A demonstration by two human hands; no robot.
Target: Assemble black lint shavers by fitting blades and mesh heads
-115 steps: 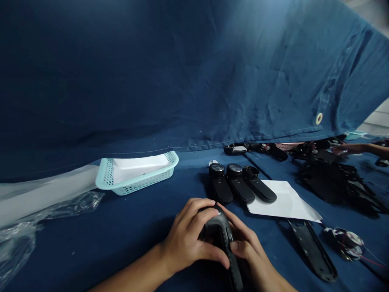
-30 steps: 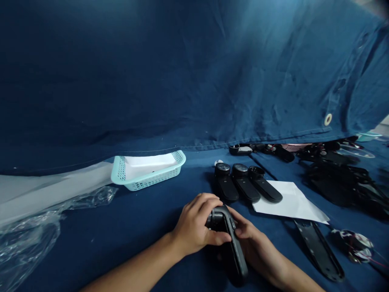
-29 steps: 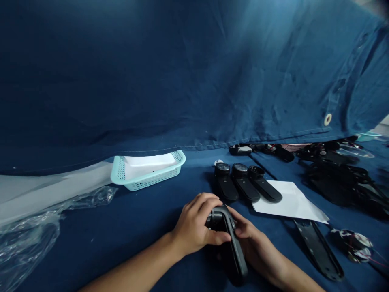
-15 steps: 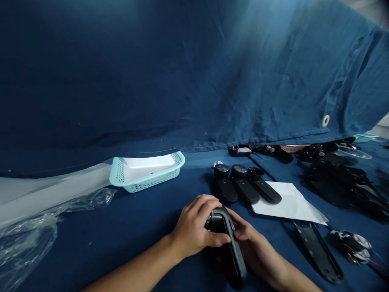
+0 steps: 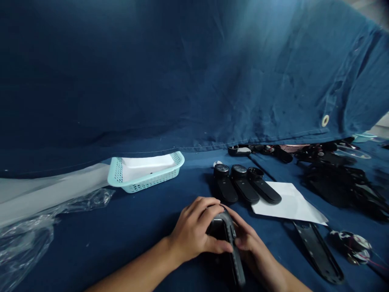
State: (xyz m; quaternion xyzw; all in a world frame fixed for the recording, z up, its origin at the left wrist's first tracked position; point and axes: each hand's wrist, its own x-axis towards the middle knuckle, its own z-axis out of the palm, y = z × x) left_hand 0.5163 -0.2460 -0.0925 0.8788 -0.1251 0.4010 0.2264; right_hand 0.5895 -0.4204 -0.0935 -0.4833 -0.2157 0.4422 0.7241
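Between my two hands is a black handheld device (image 5: pixel 232 247) with a rounded head and a long handle, tilted at the front of the table. My left hand (image 5: pixel 197 231) wraps over its head from the left, thumb pressed against the side edge. From the right, my right hand (image 5: pixel 251 243) grips the same device, with its thumb by the edge and some fingers hidden behind it. Just beyond lie three similar black devices (image 5: pixel 244 188) in a row; two have glossy round tops, while the right one has an open ring.
A light-blue basket (image 5: pixel 154 179) with white lining stands at the left, near crumpled clear plastic (image 5: pixel 30 243). On the right are white paper (image 5: pixel 291 205), a black handle shell (image 5: pixel 319 253), a wired round part (image 5: pixel 352 246) and dark parts (image 5: pixel 343 182). A blue curtain (image 5: pixel 182 81) hangs behind.
The device has turned slightly and its handle end sits a little further left. My left fingers have shifted further over its head, and my right hand has moved slightly with it.
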